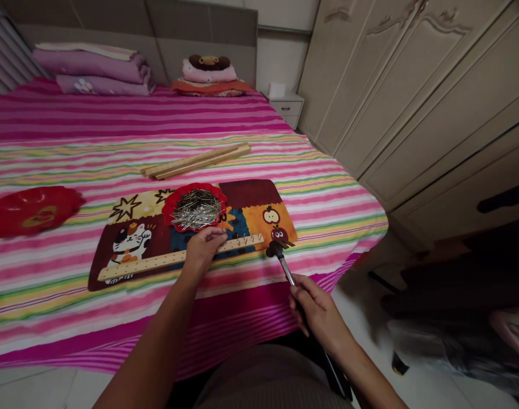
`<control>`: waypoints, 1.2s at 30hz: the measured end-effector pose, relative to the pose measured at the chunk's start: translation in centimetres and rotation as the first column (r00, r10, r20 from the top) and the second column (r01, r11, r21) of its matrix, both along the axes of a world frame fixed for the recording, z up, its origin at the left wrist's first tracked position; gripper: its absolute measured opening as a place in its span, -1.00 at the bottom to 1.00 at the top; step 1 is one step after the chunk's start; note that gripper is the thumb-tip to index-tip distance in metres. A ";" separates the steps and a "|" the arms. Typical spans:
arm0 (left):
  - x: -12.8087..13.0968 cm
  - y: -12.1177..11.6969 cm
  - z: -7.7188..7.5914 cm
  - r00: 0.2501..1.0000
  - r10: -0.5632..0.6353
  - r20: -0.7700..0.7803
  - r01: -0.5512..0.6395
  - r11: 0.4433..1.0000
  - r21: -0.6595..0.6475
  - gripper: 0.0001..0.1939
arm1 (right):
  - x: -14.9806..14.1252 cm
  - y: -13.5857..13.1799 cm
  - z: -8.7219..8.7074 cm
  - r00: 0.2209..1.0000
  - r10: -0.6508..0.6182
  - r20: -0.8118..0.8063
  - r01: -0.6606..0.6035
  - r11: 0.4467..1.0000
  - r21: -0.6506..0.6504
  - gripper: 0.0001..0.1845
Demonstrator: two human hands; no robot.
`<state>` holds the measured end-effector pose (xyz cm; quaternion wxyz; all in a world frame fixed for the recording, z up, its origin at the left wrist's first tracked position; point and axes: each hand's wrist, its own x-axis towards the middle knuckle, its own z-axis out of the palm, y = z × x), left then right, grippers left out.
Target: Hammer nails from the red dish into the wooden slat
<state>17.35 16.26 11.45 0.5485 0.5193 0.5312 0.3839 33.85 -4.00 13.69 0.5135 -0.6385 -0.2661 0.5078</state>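
Note:
A long wooden strip (157, 262) lies across a patchwork cartoon mat (127, 238) on the bed, with several nails standing in its right end (246, 241). My left hand (204, 247) rests on the strip near its middle, fingers curled in a pinch; what they hold is too small to make out. My right hand (319, 312) is closed round the handle of a claw hammer (280, 253), whose dark head hangs just right of the strip's end. A red dish (170, 205) heaped with loose nails sits right behind my left hand.
Two more wooden strips (195, 162) lie farther back on the striped bedspread (72, 147). A second red dish (29, 211) sits at the left. Folded bedding (93, 68) and a plush toy (209, 62) are at the headboard. Wardrobe doors (413, 85) stand at the right.

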 end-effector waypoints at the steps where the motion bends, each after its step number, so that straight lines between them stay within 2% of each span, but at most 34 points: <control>1: 0.1 0.0 0.0 0.999 -0.002 -0.037 0.002 1.000 0.016 -0.71 | 0.0 0.0 0.1 1.000 0.001 0.003 -0.001 1.000 0.001 -0.71; 4: 0.3 0.1 -0.1 0.991 -0.001 -0.131 0.009 0.998 0.060 -0.81 | -0.1 0.0 0.1 1.000 -0.002 0.001 0.002 1.000 -0.007 -0.70; 6: 0.4 0.1 -0.2 0.990 -0.002 -0.141 0.013 0.997 0.077 -0.85 | -0.1 0.0 0.1 1.000 -0.007 -0.009 0.007 1.000 -0.009 -0.70; 14: 0.7 -0.3 -0.2 0.984 -0.037 -0.172 0.059 0.990 0.125 -0.88 | -0.1 0.0 0.1 1.000 0.003 -0.013 -0.003 1.000 -0.007 -0.67; 27: 0.5 -0.6 -0.5 0.954 -0.022 -0.300 0.096 0.967 0.234 -0.94 | -0.4 0.2 0.8 1.000 0.029 0.012 -0.029 0.999 0.014 -0.66; 32: 0.4 -1.0 -0.4 0.941 -0.029 -0.337 0.136 0.945 0.299 -0.94 | -1.1 1.9 2.4 0.994 0.103 0.048 -0.106 0.993 0.059 -0.68; 36: 0.3 -1.2 -0.9 0.929 -0.033 -0.368 0.167 0.926 0.339 -0.92 | -2.1 4.1 3.3 0.982 0.161 0.101 -0.169 0.983 0.077 -0.72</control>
